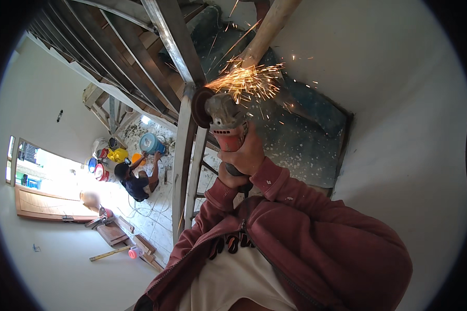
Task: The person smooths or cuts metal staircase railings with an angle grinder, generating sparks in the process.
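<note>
Both my hands are wrapped round a red and grey angle grinder. My right hand is closed on its body just behind the metal head. Lower down, my left hand grips the rear part, with some of its fingers hidden. The grinder's disc touches the metal frame where an upright post meets a slanted steel bar. A spray of orange sparks flies from the contact to the right.
Steel stair railing bars run to the upper left. A wooden pole stands beyond the sparks, over a dark speckled sheet. Far below, another person crouches beside a blue bucket. Planks lie near an open doorway.
</note>
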A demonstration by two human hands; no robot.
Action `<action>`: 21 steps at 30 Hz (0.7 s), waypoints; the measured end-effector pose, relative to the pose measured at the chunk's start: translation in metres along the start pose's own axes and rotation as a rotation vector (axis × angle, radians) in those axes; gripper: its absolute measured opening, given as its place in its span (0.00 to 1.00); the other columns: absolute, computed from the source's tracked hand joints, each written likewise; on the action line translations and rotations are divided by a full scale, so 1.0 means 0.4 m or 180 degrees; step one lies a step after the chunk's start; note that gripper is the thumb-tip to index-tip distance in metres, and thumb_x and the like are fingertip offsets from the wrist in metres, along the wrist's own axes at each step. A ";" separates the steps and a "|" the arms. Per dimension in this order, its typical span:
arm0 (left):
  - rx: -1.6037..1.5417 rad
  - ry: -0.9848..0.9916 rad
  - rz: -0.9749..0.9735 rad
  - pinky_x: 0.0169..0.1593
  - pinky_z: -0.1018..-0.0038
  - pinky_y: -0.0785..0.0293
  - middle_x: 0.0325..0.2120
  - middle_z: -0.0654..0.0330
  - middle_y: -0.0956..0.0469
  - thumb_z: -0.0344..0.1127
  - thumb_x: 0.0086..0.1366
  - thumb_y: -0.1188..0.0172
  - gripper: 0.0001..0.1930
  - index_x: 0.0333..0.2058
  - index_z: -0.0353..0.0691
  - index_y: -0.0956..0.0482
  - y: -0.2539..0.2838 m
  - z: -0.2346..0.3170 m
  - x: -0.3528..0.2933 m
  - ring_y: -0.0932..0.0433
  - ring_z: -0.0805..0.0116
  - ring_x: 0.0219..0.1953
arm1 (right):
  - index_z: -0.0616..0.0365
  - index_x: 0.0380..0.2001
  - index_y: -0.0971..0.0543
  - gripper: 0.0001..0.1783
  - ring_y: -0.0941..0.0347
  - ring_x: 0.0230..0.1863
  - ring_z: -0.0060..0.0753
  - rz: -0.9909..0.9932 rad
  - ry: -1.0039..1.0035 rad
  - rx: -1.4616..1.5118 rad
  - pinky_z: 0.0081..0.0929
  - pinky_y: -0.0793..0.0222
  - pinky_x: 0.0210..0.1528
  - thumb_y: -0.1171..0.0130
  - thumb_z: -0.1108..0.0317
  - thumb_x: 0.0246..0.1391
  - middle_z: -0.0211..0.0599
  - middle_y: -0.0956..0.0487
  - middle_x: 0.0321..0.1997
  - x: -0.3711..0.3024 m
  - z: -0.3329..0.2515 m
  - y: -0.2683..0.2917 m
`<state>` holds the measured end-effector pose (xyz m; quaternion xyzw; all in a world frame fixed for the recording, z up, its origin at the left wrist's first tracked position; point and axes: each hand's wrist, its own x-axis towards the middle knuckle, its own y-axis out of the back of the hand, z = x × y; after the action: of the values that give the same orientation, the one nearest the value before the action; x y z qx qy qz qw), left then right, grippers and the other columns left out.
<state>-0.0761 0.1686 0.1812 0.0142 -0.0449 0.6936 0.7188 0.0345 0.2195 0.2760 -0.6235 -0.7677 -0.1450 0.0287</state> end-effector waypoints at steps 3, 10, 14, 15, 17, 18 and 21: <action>-0.0145 -0.0257 0.0092 0.50 0.69 0.28 0.43 0.57 0.22 0.36 0.30 0.26 0.39 0.48 0.37 0.27 -0.016 0.022 0.004 0.23 0.64 0.47 | 0.68 0.50 0.41 0.45 0.23 0.43 0.45 0.0033 -0.0023 -0.0027 0.35 0.28 0.47 0.27 0.68 0.27 0.52 0.24 0.43 0.003 -0.006 -0.003; -0.0193 -0.0309 -0.0060 0.51 0.68 0.28 0.45 0.56 0.23 0.36 0.31 0.26 0.42 0.51 0.37 0.30 -0.002 0.030 0.009 0.24 0.64 0.49 | 0.68 0.52 0.42 0.46 0.24 0.45 0.44 -0.0039 0.0022 0.0065 0.34 0.29 0.48 0.28 0.69 0.28 0.52 0.25 0.45 -0.001 -0.009 -0.003; -0.0228 -0.0526 0.0093 0.50 0.68 0.28 0.44 0.56 0.23 0.36 0.31 0.26 0.40 0.50 0.37 0.29 -0.010 0.016 0.005 0.24 0.64 0.48 | 0.68 0.52 0.42 0.46 0.25 0.45 0.42 0.0056 0.0107 0.0095 0.33 0.29 0.49 0.28 0.70 0.28 0.51 0.26 0.46 0.000 0.004 -0.012; -0.0116 -0.0358 -0.0022 0.50 0.68 0.28 0.44 0.56 0.23 0.36 0.31 0.26 0.40 0.50 0.37 0.29 0.002 0.012 0.007 0.24 0.64 0.48 | 0.68 0.52 0.42 0.46 0.25 0.45 0.42 0.0062 0.0095 0.0093 0.33 0.29 0.49 0.28 0.70 0.28 0.51 0.26 0.46 -0.002 0.005 -0.010; -0.0007 -0.0180 -0.0149 0.51 0.68 0.28 0.44 0.56 0.23 0.36 0.31 0.26 0.40 0.50 0.37 0.28 0.007 0.013 0.007 0.24 0.64 0.48 | 0.68 0.53 0.42 0.46 0.25 0.46 0.42 -0.0076 -0.0090 0.0139 0.33 0.30 0.50 0.28 0.71 0.28 0.51 0.26 0.46 0.003 -0.002 -0.005; -0.0051 -0.0177 -0.0165 0.51 0.68 0.28 0.44 0.57 0.23 0.36 0.31 0.26 0.40 0.50 0.37 0.28 0.005 0.018 0.007 0.24 0.64 0.48 | 0.68 0.53 0.42 0.46 0.25 0.46 0.42 -0.0066 -0.0099 0.0138 0.33 0.30 0.50 0.28 0.71 0.28 0.51 0.26 0.46 0.003 0.002 -0.004; -0.0153 -0.0120 -0.0101 0.51 0.68 0.28 0.44 0.57 0.23 0.36 0.31 0.26 0.40 0.50 0.38 0.28 0.001 -0.002 -0.014 0.24 0.64 0.48 | 0.67 0.53 0.42 0.47 0.25 0.47 0.42 -0.0054 -0.0028 0.0052 0.33 0.30 0.50 0.28 0.69 0.28 0.51 0.26 0.46 -0.010 0.006 -0.009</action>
<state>-0.0767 0.1631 0.1798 0.0107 -0.0748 0.6805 0.7288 0.0322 0.2156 0.2722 -0.6173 -0.7743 -0.1361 0.0291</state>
